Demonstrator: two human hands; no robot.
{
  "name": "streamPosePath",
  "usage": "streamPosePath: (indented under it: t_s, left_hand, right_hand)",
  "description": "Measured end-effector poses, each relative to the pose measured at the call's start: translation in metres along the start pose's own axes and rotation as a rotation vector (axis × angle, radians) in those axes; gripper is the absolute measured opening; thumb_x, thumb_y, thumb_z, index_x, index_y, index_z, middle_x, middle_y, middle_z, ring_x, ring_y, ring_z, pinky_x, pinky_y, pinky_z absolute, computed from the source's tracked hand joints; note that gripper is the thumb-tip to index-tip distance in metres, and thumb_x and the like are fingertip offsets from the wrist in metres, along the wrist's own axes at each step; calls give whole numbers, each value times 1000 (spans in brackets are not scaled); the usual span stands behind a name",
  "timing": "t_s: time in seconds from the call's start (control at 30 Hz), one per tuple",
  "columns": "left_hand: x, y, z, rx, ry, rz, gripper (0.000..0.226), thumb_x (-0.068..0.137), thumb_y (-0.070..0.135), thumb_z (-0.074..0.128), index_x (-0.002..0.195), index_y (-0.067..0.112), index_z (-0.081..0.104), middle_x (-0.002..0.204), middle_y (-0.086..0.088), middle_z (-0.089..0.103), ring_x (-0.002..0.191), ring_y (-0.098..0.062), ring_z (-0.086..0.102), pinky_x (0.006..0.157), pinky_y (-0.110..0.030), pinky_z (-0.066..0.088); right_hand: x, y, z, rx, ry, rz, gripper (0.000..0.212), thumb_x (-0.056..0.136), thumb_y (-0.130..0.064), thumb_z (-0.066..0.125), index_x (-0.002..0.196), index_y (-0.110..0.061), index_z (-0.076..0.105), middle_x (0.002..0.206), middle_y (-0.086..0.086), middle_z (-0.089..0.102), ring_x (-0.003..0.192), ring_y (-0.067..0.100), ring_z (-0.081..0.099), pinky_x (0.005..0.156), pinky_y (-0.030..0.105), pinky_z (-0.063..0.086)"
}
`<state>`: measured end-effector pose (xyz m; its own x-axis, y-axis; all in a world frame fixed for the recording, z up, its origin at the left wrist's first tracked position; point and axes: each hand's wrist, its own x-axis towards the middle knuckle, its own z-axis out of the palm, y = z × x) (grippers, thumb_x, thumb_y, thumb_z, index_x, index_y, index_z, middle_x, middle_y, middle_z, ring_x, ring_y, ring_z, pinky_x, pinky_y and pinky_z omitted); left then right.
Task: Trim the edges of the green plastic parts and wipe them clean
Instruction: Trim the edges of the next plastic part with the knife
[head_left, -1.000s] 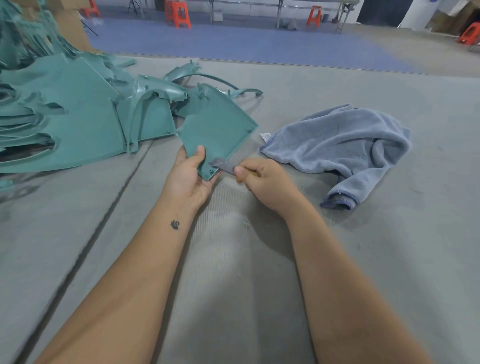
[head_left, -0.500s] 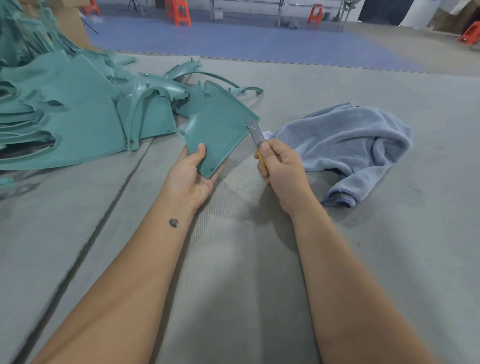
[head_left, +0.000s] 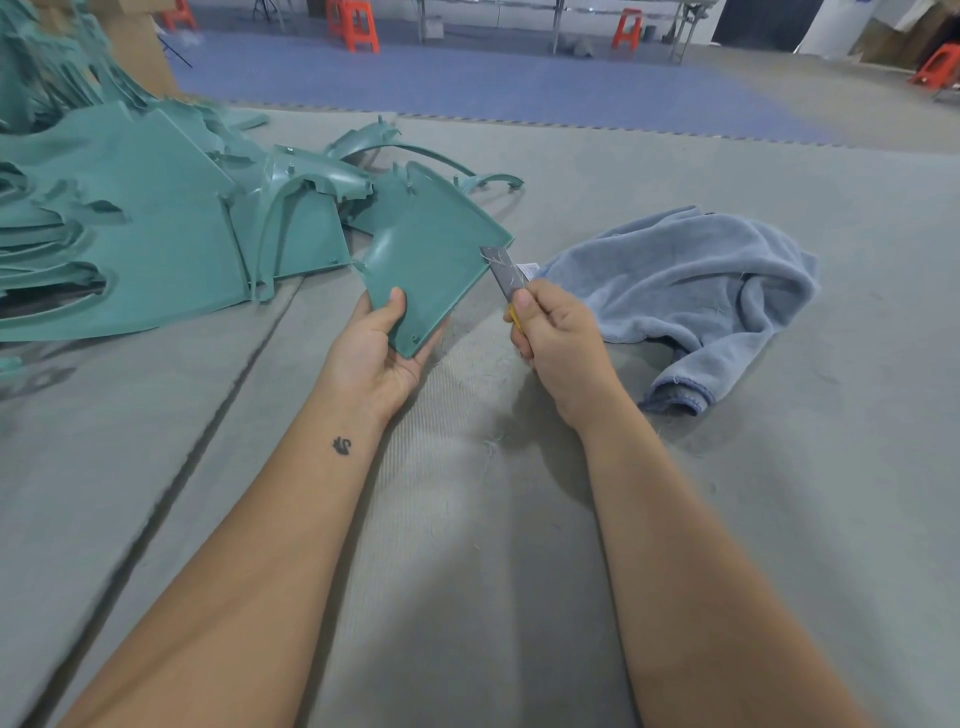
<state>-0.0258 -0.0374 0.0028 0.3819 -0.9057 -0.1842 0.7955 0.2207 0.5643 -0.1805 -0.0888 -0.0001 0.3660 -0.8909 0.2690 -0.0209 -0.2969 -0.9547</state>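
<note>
The blade (head_left: 497, 270) has travelled up the right edge of the green panel (head_left: 423, 270); a second ago it sat at the near corner by the left thumb, now its tip is at the far right corner, so one scraping pass along that edge looks about finished; the right hand (head_left: 558, 338) has its fingers curled tight round the yellow-handled blade, thumb on top; the left hand (head_left: 376, 358) grips the panel's near corner, thumb on the face, fingers hidden beneath, holding it tilted up off the grey mat (head_left: 467, 519); the grip hasn't shifted; the panel is just in front of the pile of green parts (head_left: 130, 234), far end close to or resting on them; the blue-grey cloth (head_left: 691, 275) lies untouched just right of the blade hand; wiping not yet started; likely other edges left to trim.
</note>
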Motion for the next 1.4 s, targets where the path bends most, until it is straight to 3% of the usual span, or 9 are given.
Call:
streamPosePath:
  t_s: [0.27,0.43,0.7,0.8,0.9,1.1,1.27,1.4]
  left_hand:
    - [1,2,0,7,2,-6,21,101,6,41,108,16,59,90,-8,75,76,-23,73,66,-33,61]
    - [2,3,0,-54,-18,8,22,102,5,40,109,14,58,87,-8,75,75,-22,73,67,-33,61]
    - [-1,3,1,-56,-29,-43,22,101,5,40,115,7,56,99,-13,71,78,-26,72,65,-36,61]
    - [-2,0,2,-39,-59,-69,22,101,5,39,112,5,58,93,-13,73,78,-25,73,69,-37,61]
    - [-1,-1,2,-47,-41,-62,22,102,5,38,111,5,58,91,-13,73,76,-24,73,68,-37,61]
    - [2,-2,2,-97,-24,-53,27,102,6,38,124,6,53,103,-15,68,84,-26,69,71,-38,59]
    - [-1,-1,2,-115,-46,-67,21,101,6,39,109,6,58,90,-15,73,76,-27,73,64,-38,61]
    - [-1,-3,3,-134,-45,-71,23,102,6,38,114,3,57,90,-16,73,74,-27,73,65,-39,61]
  right_hand:
    - [0,0,1,16,-6,15,27,103,-8,41,80,2,49,59,-3,34,53,7,30,49,14,28]
    - [-2,1,7,-140,-119,19,33,100,-11,48,68,-18,51,57,2,35,58,19,31,56,29,28]
    - [-4,-6,4,-17,-54,-1,29,104,-16,43,77,-16,54,61,5,43,56,10,36,53,19,32]
    - [-5,-5,8,-75,-84,-17,27,103,-12,44,78,-10,52,64,11,38,54,11,34,52,18,31]
    - [-5,-3,8,-155,-146,-34,27,102,-10,46,75,-12,51,62,9,37,58,18,32,56,28,29]
    - [-6,-1,15,-261,-269,-49,31,99,-9,52,69,-18,52,57,-4,40,53,7,34,55,24,30]
    - [-4,-2,7,-65,-75,-27,29,103,-14,45,75,-17,52,60,7,39,54,10,35,52,21,31]
    - [-5,0,12,-150,-135,-55,29,102,-11,46,74,-18,49,58,-1,36,53,8,32,54,21,30]
